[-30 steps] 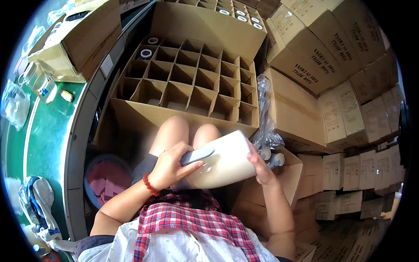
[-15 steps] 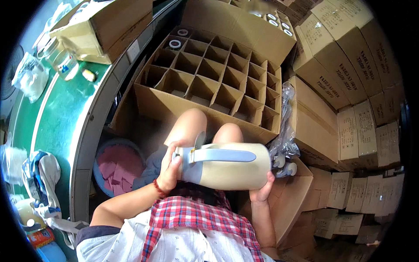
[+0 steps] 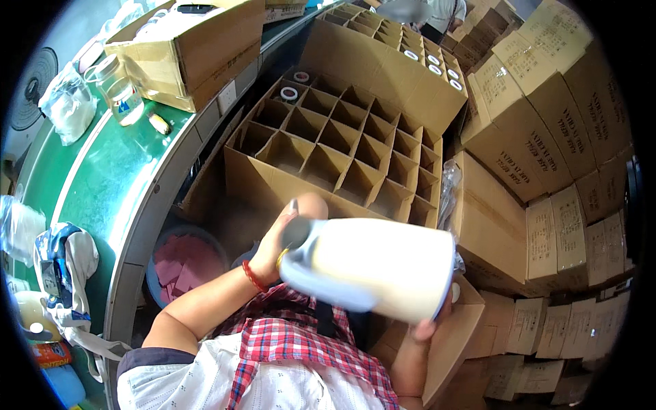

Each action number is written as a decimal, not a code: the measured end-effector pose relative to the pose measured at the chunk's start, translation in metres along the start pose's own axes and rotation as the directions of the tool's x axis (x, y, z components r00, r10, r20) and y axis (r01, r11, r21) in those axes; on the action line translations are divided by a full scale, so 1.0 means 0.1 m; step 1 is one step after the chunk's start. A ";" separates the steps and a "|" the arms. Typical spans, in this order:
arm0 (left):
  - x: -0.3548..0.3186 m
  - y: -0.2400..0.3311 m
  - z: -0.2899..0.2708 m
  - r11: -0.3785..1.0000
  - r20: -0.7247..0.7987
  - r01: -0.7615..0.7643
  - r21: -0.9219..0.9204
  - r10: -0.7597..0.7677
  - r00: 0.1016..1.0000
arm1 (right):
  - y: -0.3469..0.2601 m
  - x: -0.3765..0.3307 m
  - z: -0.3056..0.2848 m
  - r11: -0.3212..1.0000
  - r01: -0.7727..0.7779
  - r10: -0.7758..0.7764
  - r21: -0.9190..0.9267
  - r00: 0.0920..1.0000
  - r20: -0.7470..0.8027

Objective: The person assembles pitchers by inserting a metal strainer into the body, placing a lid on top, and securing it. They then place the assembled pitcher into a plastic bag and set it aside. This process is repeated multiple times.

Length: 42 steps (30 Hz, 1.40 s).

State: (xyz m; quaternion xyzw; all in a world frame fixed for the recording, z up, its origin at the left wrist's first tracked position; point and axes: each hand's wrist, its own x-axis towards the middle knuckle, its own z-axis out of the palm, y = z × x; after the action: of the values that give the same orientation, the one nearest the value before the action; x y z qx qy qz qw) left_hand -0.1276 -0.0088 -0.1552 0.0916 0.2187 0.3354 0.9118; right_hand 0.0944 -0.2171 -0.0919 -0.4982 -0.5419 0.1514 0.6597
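Note:
A cream thermos jug [image 3: 389, 266] with a grey-blue collar and handle lies on its side across my lap, held in both hands. My left hand [image 3: 272, 249] is closed round the neck end, its thumb up beside the dark grey top. My right hand [image 3: 425, 329] grips the base end, with part of its fingers hidden behind the jug. The handle [image 3: 328, 290] hangs along the jug's side nearest my body and is smeared by motion. Just beyond the jug stands a big carton [image 3: 273, 179] with cardboard dividers; two white-ringed items sit in its far left cells.
At left is a green table [image 3: 89, 178] bearing a clear jar [image 3: 121, 96], plastic bags and an open box [image 3: 219, 55]. Below its edge stands a tub [image 3: 154, 280] of pink pieces. Stacked cartons [image 3: 519, 130] rise at right. Another person [image 3: 447, 14] is at the far end.
The jug has rolled about its length, so its handle has gone from the upper side to the side near me. It has also shifted slightly right. The head view has moved a little.

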 end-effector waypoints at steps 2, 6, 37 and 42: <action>-0.05 0.11 0.13 0.970 0.033 0.234 0.062 -0.236 0.971 | -0.60 0.36 0.08 0.870 0.349 -0.233 -0.347 0.913 0.335; -0.29 0.35 0.50 0.945 -0.189 0.075 0.317 -0.015 0.982 | -1.03 0.63 0.13 0.708 0.595 -0.233 -0.380 0.704 0.671; -0.14 0.20 0.41 0.025 0.301 -0.317 0.948 0.255 0.919 | 0.84 -1.05 -0.12 0.814 -0.472 0.579 0.337 0.703 -0.413; -0.36 0.36 0.23 0.323 0.101 -0.119 0.939 0.074 0.992 | 0.62 -0.93 0.02 0.705 -0.582 0.707 0.405 0.540 -0.456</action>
State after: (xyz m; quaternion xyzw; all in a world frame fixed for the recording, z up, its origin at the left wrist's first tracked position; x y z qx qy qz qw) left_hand -0.1621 -0.0057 -0.1117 0.6219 0.3487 0.1985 0.6725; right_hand 0.0795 -0.2564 -0.1952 -0.6129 -0.0709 0.2796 0.7356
